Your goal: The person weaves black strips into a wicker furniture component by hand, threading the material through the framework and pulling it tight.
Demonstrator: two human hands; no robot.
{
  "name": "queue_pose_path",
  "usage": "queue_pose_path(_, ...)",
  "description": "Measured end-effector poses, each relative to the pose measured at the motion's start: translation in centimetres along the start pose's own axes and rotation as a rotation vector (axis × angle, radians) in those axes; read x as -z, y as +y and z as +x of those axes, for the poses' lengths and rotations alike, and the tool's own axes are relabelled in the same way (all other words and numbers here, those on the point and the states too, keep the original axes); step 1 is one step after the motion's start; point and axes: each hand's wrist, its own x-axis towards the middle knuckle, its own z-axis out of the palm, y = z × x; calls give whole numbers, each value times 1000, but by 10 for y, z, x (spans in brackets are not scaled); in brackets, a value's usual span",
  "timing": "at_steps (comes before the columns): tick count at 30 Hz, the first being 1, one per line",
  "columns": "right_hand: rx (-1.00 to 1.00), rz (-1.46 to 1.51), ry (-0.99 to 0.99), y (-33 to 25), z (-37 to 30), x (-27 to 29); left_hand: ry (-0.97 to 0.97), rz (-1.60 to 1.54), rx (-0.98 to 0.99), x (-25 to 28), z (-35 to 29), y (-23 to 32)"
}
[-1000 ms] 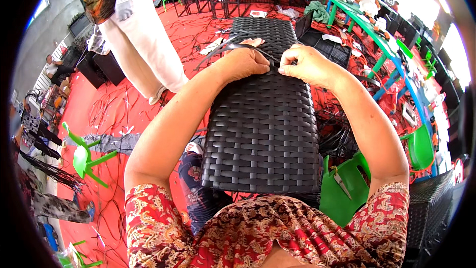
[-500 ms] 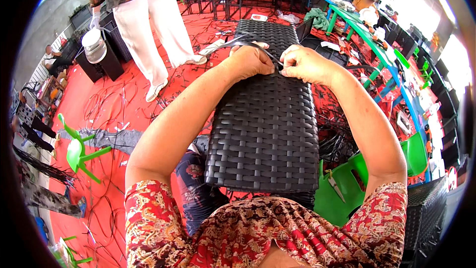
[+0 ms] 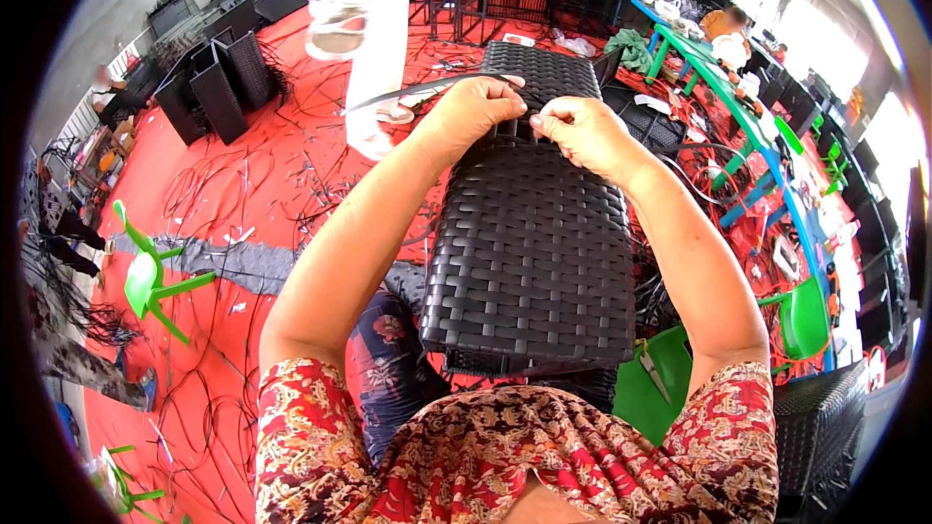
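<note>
A long black woven panel [image 3: 534,252], made of flat plastic strips, stretches away in front of me. Over its far half, my left hand [image 3: 476,118] is closed in a pinch on a loose black plastic strip [image 3: 417,92], whose tail sticks out to the left. Close beside it, my right hand [image 3: 587,136] pinches with thumb and forefinger at the weave, apparently on the same strip; the fingers hide the exact grip. Short strip pieces stand up from the weave between the two hands.
A green chair [image 3: 670,408] beside the panel holds scissors [image 3: 652,369]. Another green chair [image 3: 146,281] is at left on the red floor [image 3: 320,194], strewn with strips. Black woven boxes [image 3: 218,87] stand beyond. A person in white trousers [image 3: 379,39] walks ahead. A long green table [image 3: 714,78] runs along the right.
My hands have drawn slightly apart vertically, and the strip's tail now reaches farther left. The person in white trousers has moved rightward, taking the clear container off the black boxes.
</note>
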Motion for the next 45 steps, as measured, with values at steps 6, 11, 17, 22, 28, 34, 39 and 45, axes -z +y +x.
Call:
queue_pose_path(6, -2, -52, 57, 15, 5, 6, 31, 721, -126, 3, -7, -4)
queue_pose_path(11, 125, -163, 42, 15, 9, 8, -243, 745, 86, 9, 4, -2)
queue_pose_path(17, -86, -30, -49, 9, 6, 20, -319, 595, 90, 11, 5, -2)
queue_pose_path(22, -115, -55, -138, 10, 13, 25, -219, 166, 151, 5, -2, -14)
queue_pose_path(28, 101, -295, -225, 16, 29, 22, -154, -9, 171, 1, -1, -16)
queue_pose_path(34, 66, -352, -254, 21, 30, 25, -82, -156, 155, -1, -3, -15)
queue_pose_path(39, 90, -407, -180, 17, 25, 24, -43, -226, 172, -3, 1, -16)
queue_pose_path(45, 36, -96, -29, 4, 19, 12, 142, -337, 63, -8, -10, -17)
